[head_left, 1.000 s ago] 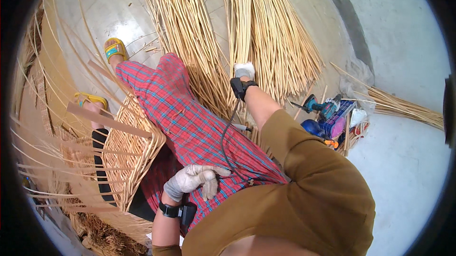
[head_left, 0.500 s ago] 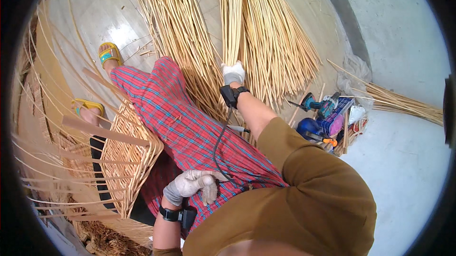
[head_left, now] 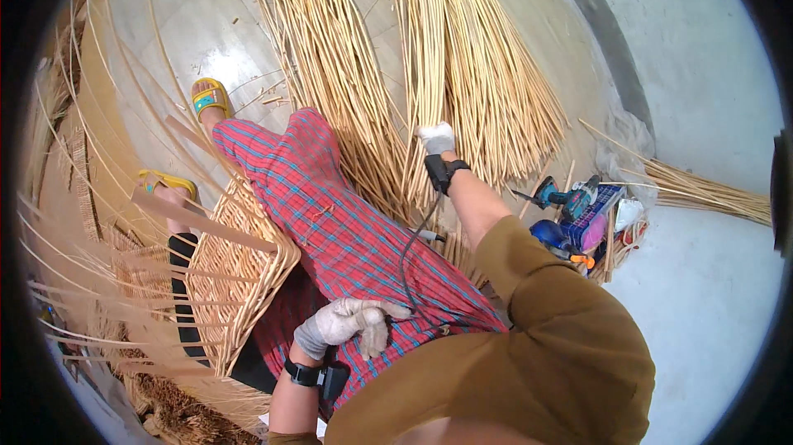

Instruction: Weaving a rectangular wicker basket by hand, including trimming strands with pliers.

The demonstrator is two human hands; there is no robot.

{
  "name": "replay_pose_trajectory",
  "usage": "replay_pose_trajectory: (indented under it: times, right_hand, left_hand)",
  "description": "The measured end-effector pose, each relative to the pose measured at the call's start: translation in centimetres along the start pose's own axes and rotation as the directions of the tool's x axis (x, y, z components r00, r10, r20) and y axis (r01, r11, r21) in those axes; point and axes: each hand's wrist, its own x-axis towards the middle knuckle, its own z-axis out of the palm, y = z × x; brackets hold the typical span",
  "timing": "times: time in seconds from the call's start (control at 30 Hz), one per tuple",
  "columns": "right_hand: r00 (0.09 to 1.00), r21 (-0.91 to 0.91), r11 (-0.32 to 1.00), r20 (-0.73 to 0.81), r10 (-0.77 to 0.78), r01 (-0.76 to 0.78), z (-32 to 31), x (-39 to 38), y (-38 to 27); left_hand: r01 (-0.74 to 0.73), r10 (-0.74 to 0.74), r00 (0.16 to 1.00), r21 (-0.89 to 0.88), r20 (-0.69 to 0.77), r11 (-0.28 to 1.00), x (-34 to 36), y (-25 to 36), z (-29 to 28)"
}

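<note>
**Gloved fingers at the cane bundle**

Head view: the fingers (head_left: 433, 133) of the right hand (head_left: 436, 139), in a pale work glove, are curled down into the lower ends of the cane bundle (head_left: 462, 73) that fans out across the floor. Whether they pinch a single cane cannot be told, since the glove hides the tips among the stalks. The canes run up and away from the hand toward the top of the picture, and a second sheaf (head_left: 326, 65) lies just to its left. A black wrist strap (head_left: 440, 172) sits behind the glove, with a dark cable (head_left: 410, 255) trailing from it over the red plaid cloth (head_left: 347, 239) on the legs.

The left hand (head_left: 351, 323), also gloved, rests on the plaid lap, its fingers loosely bent and drooping, holding nothing that shows. Just to its left the half-woven basket (head_left: 235, 280) leans against the leg, loose stakes sticking out around its rim, well apart from the right hand. A blue power drill (head_left: 562, 195) lies near the right elbow, beside a small crate of tools (head_left: 596, 222).
</note>
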Motion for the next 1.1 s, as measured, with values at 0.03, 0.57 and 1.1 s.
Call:
replay_pose_trajectory:
  times: [0.03, 0.57, 1.1]
  right_hand:
    - [0.992, 0.022, 0.994, -0.061, 0.107, -0.106, -0.3, 0.1, -0.2]
    - [0.985, -0.213, 0.972, 0.157, -0.068, 0.101, 0.0, 0.3, -0.6]
    - [0.628, 0.673, 0.654, 0.684, -0.371, -0.345, -19.5, -4.9, -5.0]
  left_hand:
    - [0.007, -0.007, 1.0, 0.012, -0.014, 1.0, -0.1, 0.0, 0.1]
    - [-0.007, 0.006, 0.996, -0.007, -0.086, 1.0, -0.1, -0.4, 0.6]
    - [-0.281, 0.301, 0.946, 0.162, -0.117, 0.946, 2.7, 7.8, 5.3]
